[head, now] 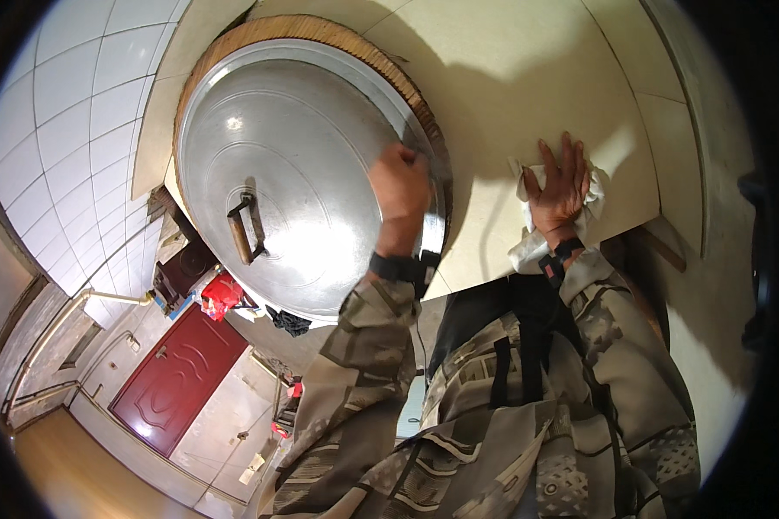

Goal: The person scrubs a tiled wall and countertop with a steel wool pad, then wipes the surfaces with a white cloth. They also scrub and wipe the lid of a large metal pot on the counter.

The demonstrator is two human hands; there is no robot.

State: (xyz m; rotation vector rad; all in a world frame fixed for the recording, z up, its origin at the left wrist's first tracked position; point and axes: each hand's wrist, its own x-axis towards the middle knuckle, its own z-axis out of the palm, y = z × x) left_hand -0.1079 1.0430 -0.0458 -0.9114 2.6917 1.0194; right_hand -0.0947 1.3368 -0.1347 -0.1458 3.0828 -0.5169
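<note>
My right hand (558, 191) lies palm down on a crumpled white cloth (526, 250), holding it against the cream tiled counter (493, 130) near its front edge. Its fingers are stretched out over the cloth. My left hand (399, 185), slightly blurred, is curled with nothing visible in it. It is over the right rim of a large round metal lid (285, 149); whether it touches the metal I cannot tell. The lid has a bar handle (240, 230) with a wooden grip. Around its far side runs a ring of tan, woven-looking material (311, 26).
White wall tiles (65, 97) rise at the left. Beyond the lid's near left side are a red plastic bag (221, 295) and a dark crumpled cloth (289, 321). A dark red door (178, 379) and a wall pipe (45, 344) stand farther off at lower left.
</note>
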